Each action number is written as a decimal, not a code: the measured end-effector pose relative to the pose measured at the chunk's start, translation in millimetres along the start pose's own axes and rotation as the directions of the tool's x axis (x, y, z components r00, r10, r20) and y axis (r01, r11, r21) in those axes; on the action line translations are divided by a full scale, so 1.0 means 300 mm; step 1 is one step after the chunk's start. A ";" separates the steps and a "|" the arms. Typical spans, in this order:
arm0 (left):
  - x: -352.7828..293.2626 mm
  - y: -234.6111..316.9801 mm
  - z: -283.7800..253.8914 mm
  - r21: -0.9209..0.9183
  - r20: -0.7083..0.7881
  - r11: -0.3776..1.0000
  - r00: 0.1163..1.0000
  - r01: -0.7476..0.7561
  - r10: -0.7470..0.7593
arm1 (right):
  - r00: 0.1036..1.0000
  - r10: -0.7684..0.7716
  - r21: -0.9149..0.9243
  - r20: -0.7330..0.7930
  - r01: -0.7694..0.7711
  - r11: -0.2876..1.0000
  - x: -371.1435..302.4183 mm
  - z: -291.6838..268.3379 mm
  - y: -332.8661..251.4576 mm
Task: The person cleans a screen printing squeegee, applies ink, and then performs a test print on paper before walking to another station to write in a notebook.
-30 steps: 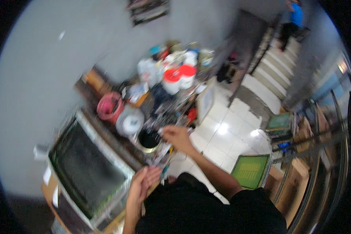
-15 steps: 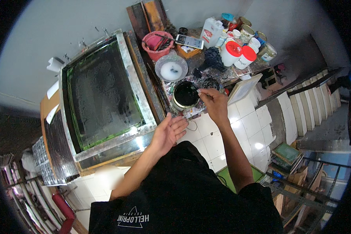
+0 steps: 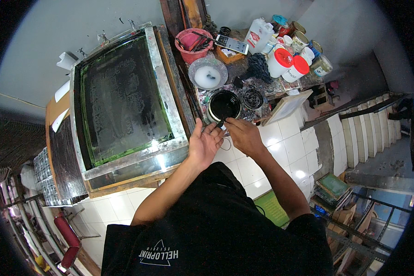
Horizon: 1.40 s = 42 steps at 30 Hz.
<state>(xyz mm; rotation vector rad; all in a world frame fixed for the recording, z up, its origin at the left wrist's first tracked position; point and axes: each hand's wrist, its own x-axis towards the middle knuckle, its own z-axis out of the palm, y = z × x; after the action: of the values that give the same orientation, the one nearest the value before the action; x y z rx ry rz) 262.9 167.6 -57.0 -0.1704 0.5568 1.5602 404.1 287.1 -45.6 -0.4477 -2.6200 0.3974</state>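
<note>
An open can of black ink stands at the near edge of the cluttered worktable. Just on its near side, my right hand pinches a small ink-blackened tool, whose kind I cannot make out. The tool's dark end hangs low beside the can's rim, over the fingers of my left hand. That hand is palm up with its fingers spread. A round black-smeared lid lies right of the can, and a bowl of white paste sits behind it.
To the left lies a large framed printing screen with a dark mesh. Behind the bowl are a pink bucket, a phone and a white jug. Red-lidded tubs stand at the back right. A pale framed panel leans at the table's right side.
My right hand has come from the can's right rim down to its near side, bringing the tool out. My left hand has moved right and up, under the tool.
</note>
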 end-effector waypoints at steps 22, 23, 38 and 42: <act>0.042 -0.102 0.083 0.577 -0.182 0.800 0.930 -0.162 0.319 | 0.639 0.763 0.697 -0.094 -0.505 0.509 0.051 -0.134 0.167; 0.075 -0.123 0.053 0.634 -0.119 0.724 0.890 -0.274 0.440 | 0.671 0.740 0.701 -0.058 -0.500 0.508 0.094 -0.141 0.186; 0.212 -0.252 0.034 0.927 -0.056 0.249 0.552 -0.281 0.832 | 0.824 -0.560 0.402 0.086 0.486 0.776 0.481 -0.081 0.305; 0.226 -0.263 0.013 0.925 -0.087 0.268 0.537 -0.270 0.839 | 0.753 -0.640 0.402 0.151 0.545 0.736 0.510 -0.052 0.309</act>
<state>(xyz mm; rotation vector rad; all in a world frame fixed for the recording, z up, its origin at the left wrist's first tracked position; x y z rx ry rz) 334.8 227.7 -102.3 0.4140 2.0749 1.7476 304.6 431.3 -6.1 0.6172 -2.6888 0.7017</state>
